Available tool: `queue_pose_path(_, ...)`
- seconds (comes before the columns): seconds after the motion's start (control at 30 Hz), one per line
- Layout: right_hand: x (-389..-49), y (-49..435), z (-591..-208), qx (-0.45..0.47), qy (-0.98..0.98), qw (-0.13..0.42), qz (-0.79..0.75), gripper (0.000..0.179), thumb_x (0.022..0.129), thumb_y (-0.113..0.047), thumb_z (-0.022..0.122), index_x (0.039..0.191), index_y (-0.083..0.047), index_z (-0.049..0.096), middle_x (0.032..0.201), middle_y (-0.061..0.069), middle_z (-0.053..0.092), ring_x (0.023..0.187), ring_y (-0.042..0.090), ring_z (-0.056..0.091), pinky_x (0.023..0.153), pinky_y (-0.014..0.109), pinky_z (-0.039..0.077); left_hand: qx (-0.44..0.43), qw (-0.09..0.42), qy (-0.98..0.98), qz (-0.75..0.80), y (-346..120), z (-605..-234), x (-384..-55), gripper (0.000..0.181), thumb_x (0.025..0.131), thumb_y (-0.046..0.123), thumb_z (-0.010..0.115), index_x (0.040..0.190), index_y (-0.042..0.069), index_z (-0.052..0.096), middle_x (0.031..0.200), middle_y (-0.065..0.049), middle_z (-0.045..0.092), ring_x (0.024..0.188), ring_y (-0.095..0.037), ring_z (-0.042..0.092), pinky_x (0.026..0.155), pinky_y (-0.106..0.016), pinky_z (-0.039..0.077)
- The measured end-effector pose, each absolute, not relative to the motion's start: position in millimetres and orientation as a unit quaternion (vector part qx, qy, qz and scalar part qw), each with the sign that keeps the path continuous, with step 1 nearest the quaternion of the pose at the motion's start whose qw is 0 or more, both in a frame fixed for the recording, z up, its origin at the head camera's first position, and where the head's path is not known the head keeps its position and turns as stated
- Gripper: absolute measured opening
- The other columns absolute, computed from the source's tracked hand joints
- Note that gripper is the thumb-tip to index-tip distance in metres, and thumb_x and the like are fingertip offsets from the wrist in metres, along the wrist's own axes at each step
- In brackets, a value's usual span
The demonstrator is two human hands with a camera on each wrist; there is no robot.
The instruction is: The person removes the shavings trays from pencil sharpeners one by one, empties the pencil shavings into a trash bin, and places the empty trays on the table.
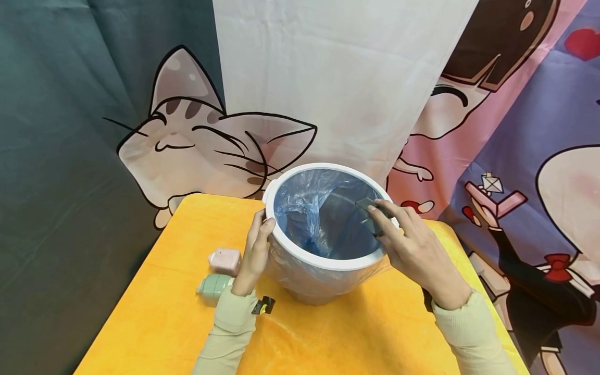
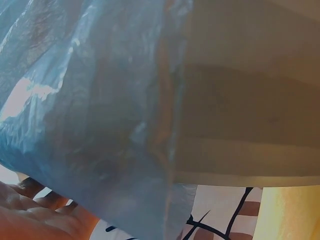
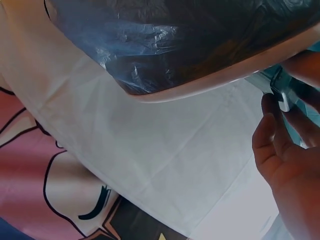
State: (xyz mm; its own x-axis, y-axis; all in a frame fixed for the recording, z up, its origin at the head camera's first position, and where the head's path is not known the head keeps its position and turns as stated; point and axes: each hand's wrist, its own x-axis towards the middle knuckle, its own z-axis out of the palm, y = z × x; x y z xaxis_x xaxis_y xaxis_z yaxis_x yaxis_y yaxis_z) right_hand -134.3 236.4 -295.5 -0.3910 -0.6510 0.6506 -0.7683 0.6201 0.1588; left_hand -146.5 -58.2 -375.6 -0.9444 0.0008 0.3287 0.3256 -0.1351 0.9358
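Observation:
A trash bin (image 1: 304,299) with a white rim ring (image 1: 328,264) stands upright, lined with a translucent blue plastic bag (image 1: 300,208). The bag's edge hangs over the outside, as the left wrist view shows. My left hand (image 1: 255,250) grips the rim on its left side, thumb on top. Over the right part of the bin's mouth, my right hand (image 1: 414,250) pinches a small dark, flat, glossy rectangular thing (image 1: 370,212). In the right wrist view, the fingers (image 3: 270,135) hold this thing (image 3: 280,85) beside the rim; I cannot tell its kind.
A yellow cloth (image 1: 300,344) covers the table. Left of the bin lie a pink bottle (image 1: 226,260) and a green bottle (image 1: 214,287), close to my left wrist. Behind the table hangs a printed curtain (image 1: 347,94) with a cartoon cat and figures.

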Motion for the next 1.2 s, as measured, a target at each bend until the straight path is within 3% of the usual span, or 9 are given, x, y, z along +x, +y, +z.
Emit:
queue_pose_path(0.17, -133.8, 236.5, -297.4, 0.415, -0.824, 0.370, 0.111, 0.047, 0.095, -0.028, 0.045, 0.129, 0.003, 0.048, 0.125, 0.023, 0.049, 0.091, 0.031, 0.050, 0.059, 0.036, 0.046, -0.126, 0.108, -0.648, -0.743, -58.4, -375.2, -146.1, 0.050, 0.092, 0.017, 0.036, 0.135, -0.008, 0.031, 0.132, -0.028, 0.040, 0.117, -0.030, 0.042, 0.102, -0.040, 0.030)
queue_pose_path(0.3, -132.4, 236.9, -298.7, 0.405, -0.821, 0.382, 0.126, 0.051, 0.094, -0.033, 0.045, 0.128, 0.005, 0.047, 0.124, 0.024, 0.049, 0.093, 0.030, 0.054, 0.060, 0.036, 0.048, -0.127, 0.108, -0.647, -0.744, -58.4, -375.3, -145.9, 0.050, 0.091, 0.016, 0.036, 0.135, -0.008, 0.031, 0.132, -0.028, 0.039, 0.118, -0.030, 0.042, 0.102, -0.040, 0.030)
queue_pose_path(0.43, -131.3, 237.5, -300.0, 0.397, -0.821, 0.382, 0.149, 0.055, 0.092, -0.036, 0.049, 0.127, 0.006, 0.047, 0.124, 0.024, 0.049, 0.096, 0.029, 0.057, 0.072, 0.037, 0.049, -0.129, 0.110, -0.647, -0.744, -58.3, -375.6, -145.9, 0.050, 0.091, 0.016, 0.036, 0.134, -0.008, 0.031, 0.133, -0.028, 0.039, 0.119, -0.030, 0.041, 0.102, -0.040, 0.029)
queue_pose_path(0.5, -130.8, 238.1, -300.9, 0.393, -0.821, 0.378, 0.166, 0.057, 0.091, -0.037, 0.051, 0.127, 0.007, 0.048, 0.124, 0.023, 0.049, 0.095, 0.027, 0.057, 0.077, 0.031, 0.047, -0.130, 0.111, -0.647, -0.743, -58.3, -375.6, -145.9, 0.050, 0.091, 0.016, 0.036, 0.134, -0.009, 0.031, 0.134, -0.028, 0.038, 0.120, -0.031, 0.040, 0.103, -0.041, 0.028)
queue_pose_path(0.7, -130.4, 239.8, -304.2, 0.385, -0.805, 0.390, 0.225, 0.063, 0.087, -0.039, 0.058, 0.124, 0.011, 0.047, 0.120, 0.026, 0.049, 0.084, 0.023, 0.048, 0.068, 0.021, 0.037, -0.133, 0.111, -0.647, -0.743, -58.5, -375.5, -145.8, 0.050, 0.091, 0.016, 0.036, 0.135, -0.009, 0.031, 0.134, -0.028, 0.038, 0.120, -0.031, 0.039, 0.103, -0.042, 0.027)
queue_pose_path(0.9, -130.7, 240.5, -309.8, 0.363, -0.789, 0.411, 0.276, 0.064, 0.083, -0.038, 0.064, 0.121, 0.011, 0.049, 0.111, 0.025, 0.053, 0.081, 0.022, 0.049, 0.066, 0.019, 0.038, -0.132, 0.113, -0.649, -0.741, -58.6, -375.1, -145.9, 0.049, 0.092, 0.015, 0.036, 0.134, -0.009, 0.032, 0.133, -0.028, 0.038, 0.120, -0.031, 0.039, 0.104, -0.042, 0.027)
queue_pose_path(1.03, -127.5, 242.0, -315.0, 0.346, -0.783, 0.389, 0.340, 0.063, 0.077, -0.029, 0.073, 0.121, 0.010, 0.050, 0.109, 0.025, 0.053, 0.084, 0.019, 0.053, 0.067, 0.016, 0.042, -0.131, 0.113, -0.649, -0.741, -58.4, -375.1, -145.6, 0.049, 0.092, 0.016, 0.036, 0.134, -0.009, 0.032, 0.134, -0.028, 0.038, 0.121, -0.031, 0.039, 0.104, -0.042, 0.027)
queue_pose_path(1.2, -121.1, 243.0, -320.2, 0.314, -0.779, 0.342, 0.421, 0.069, 0.062, 0.007, 0.079, 0.124, 0.008, 0.049, 0.108, 0.025, 0.052, 0.087, 0.019, 0.056, 0.067, 0.015, 0.047, -0.129, 0.111, -0.649, -0.742, -58.1, -374.8, -145.7, 0.049, 0.092, 0.016, 0.036, 0.134, -0.009, 0.032, 0.134, -0.027, 0.038, 0.121, -0.031, 0.039, 0.104, -0.041, 0.027)
